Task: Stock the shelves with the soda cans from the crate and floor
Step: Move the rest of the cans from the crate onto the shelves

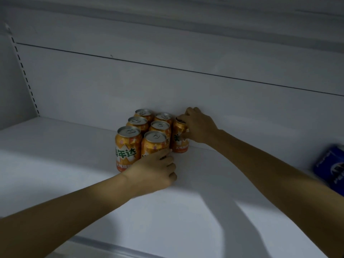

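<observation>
Orange soda cans (141,135), six in two upright rows, stand on the white shelf (55,164) against its back panel (130,86). A seventh orange can (179,136) stands just right of the rear cans, gripped by the right hand (199,125), whose fingers curl round its side. The left hand (156,172) rests against the front-right can (154,144), fingers loosely bent; whether it grips is unclear. A blue can (333,164) lies at the right edge.

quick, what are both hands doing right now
Left hand: holding the front orange can of the block.
Right hand: gripping a seventh orange can beside the block.
</observation>
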Demonstrator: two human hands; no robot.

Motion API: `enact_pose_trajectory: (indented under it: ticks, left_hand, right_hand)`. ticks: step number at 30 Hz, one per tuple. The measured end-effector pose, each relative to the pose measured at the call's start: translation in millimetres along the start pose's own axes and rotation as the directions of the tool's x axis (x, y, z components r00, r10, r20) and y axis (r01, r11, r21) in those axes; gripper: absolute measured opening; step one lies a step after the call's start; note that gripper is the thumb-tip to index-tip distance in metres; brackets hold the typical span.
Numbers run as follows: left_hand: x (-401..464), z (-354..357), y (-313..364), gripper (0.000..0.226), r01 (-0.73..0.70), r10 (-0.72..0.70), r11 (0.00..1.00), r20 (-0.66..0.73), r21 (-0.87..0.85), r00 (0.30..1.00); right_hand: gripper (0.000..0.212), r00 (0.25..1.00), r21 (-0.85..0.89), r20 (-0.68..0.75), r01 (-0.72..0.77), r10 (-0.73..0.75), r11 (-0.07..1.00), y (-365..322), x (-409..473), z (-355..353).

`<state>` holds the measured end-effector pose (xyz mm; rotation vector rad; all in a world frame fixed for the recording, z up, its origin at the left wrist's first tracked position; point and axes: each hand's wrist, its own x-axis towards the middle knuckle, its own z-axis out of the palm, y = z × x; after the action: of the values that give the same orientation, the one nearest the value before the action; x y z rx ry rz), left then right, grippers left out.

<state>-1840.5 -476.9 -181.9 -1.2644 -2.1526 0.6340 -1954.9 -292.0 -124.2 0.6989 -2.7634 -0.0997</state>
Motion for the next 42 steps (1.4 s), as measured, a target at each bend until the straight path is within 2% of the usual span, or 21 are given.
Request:
enact_pose_trajectory:
  ticks: [3,5,8,11,16,17,19,22,27,30,34,37,38,39,42]
  left_hand:
    - [1.2,-4.5,0.6,0.025,-0.032,0.028,0.983,0.027,0.18,0.999]
    - [3.2,-10.2,0.0,0.017,-0.017,0.0,0.985,0.097,0.172,0.995]
    - [5.1,-22.2,6.4,0.02,-0.002,-0.015,0.994,0.146,0.113,0.989]
    - [16.2,-37.5,14.9,0.026,0.003,-0.012,0.996,0.101,0.09,0.995]
    - [31.4,-87.6,47.5,0.021,-0.017,0.009,0.996,0.086,0.087,0.996]
    - [32.4,-94.0,57.3,0.022,0.012,-0.024,0.996,0.125,0.093,0.992]
    - [31.1,-113.0,78.0,0.023,0.037,-0.042,0.994,0.049,0.099,0.998]
    - [25.7,-139.9,117.5,0.028,0.071,-0.073,0.996,0.045,0.05,0.996]
    - [-17.9,-165.7,181.5,0.026,0.138,-0.138,0.99,0.017,-0.011,0.99]
    - [-67.6,-170.6,216.9,0.037,0.193,-0.189,0.981,0.098,-0.031,0.977]
    - [-145.4,-168.9,270.6,0.067,0.347,-0.31,0.937,0.358,-0.04,0.881]
    - [-208.7,-165.7,315.3,0.069,0.438,-0.342,0.899,0.589,-0.023,0.732]
    - [-230.3,-162.8,330.0,0.067,0.46,-0.333,0.888,0.677,-0.009,0.656]
    - [-247.8,-162.7,342.5,0.068,0.488,-0.333,0.873,0.728,-0.003,0.6]
    - [-296.8,-159.3,373.1,0.077,0.625,-0.396,0.78,0.744,-0.038,0.539]
  right_hand:
    - [0.071,1.0,-0.05,-0.02,-0.011,0.01,0.999,-5.9,-7.0,-2.0]
    - [0.075,0.997,-0.086,-0.074,-0.021,0.015,0.996,-12.8,-19.1,-7.0]
    - [0.077,0.995,-0.075,-0.101,-0.001,-0.007,0.997,-22.6,-52.1,-20.7]
    - [0.079,0.997,-0.103,-0.054,0.044,-0.049,0.994,-28.8,-96.2,-38.6]
    - [0.081,0.999,-0.087,0.046,-0.008,0.012,0.996,-35.8,-178.8,-63.3]
    - [0.08,0.999,-0.088,0.04,-0.015,0.019,0.996,-37.9,-198.0,-67.7]
    - [0.077,0.999,-0.089,0.029,-0.035,0.038,0.995,-43.2,-238.9,-75.5]
    - [0.076,0.998,-0.066,0.039,-0.047,0.05,0.997,-52.4,-300.8,-82.6]
    - [0.095,0.998,-0.036,0.07,-0.004,0.007,0.999,-79.6,-378.1,-70.9]
    - [0.094,0.993,-0.007,0.107,0.047,-0.046,0.999,-110.5,-410.7,-51.2]
    - [0.092,0.971,0.083,0.218,0.079,-0.096,0.993,-162.0,-444.8,-11.6]
    - [0.092,0.938,0.128,0.316,0.106,-0.142,0.986,-206.4,-461.8,24.6]
    - [0.092,0.923,0.149,0.35,0.11,-0.157,0.983,-221.8,-465.8,36.5]
    - [0.093,0.906,0.175,0.384,0.115,-0.175,0.978,-237.3,-468.8,47.3]
    - [0.096,0.849,0.238,0.468,0.145,-0.244,0.96,-282.2,-471.4,77.2]
